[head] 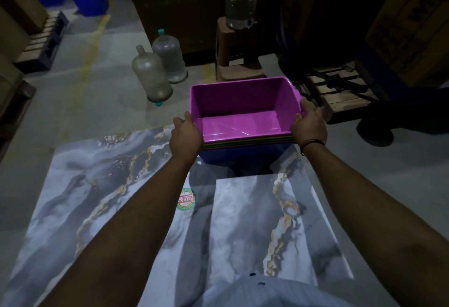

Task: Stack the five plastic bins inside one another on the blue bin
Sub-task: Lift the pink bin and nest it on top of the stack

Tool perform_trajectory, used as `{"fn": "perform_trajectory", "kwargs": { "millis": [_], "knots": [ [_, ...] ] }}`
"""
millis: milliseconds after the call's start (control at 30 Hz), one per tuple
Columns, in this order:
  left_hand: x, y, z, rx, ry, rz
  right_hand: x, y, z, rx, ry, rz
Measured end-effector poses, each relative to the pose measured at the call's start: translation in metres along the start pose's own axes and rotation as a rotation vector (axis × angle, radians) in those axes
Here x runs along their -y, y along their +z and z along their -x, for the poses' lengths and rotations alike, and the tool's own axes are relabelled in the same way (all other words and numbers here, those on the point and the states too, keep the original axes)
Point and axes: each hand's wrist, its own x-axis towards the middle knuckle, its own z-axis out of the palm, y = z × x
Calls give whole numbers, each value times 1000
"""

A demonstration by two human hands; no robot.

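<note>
A purple bin (240, 110) sits on top of a nested stack, its inside bare. Thin rims of several other coloured bins (247, 143) show just under its near edge. The blue bin (243, 158) is at the bottom, standing at the far end of the marble-patterned slab (116, 185). My left hand (185, 135) grips the stack's left side near the rims. My right hand (308, 125) grips its right side by the handle. Both arms reach straight forward.
Two large clear water jars (151, 76) (170, 57) stand on the grey floor to the far left of the bins. A brown plastic stool (237, 51) carries a water bottle (240, 7) behind the stack. Wooden pallets (340, 93) and cardboard boxes line the right and left.
</note>
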Motion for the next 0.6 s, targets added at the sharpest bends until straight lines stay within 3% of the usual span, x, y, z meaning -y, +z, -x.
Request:
{"fn": "perform_trajectory", "kwargs": {
  "millis": [333, 400, 467, 533, 600],
  "knots": [
    [18, -18, -9, 110, 137, 60, -3, -13, -5, 260, -28, 32],
    [28, -25, 4, 76, 171, 140, -1, -16, 16, 196, -23, -50],
    [36, -30, 27, 16, 189, 212, -5, -16, 45, 29, -43, -78],
    [45, -30, 50, -51, 217, 232, -11, -7, 75, -137, -112, -22],
    [57, -27, 68, -102, 239, 218, -12, 7, 100, -178, -150, 78]
  ]
}}
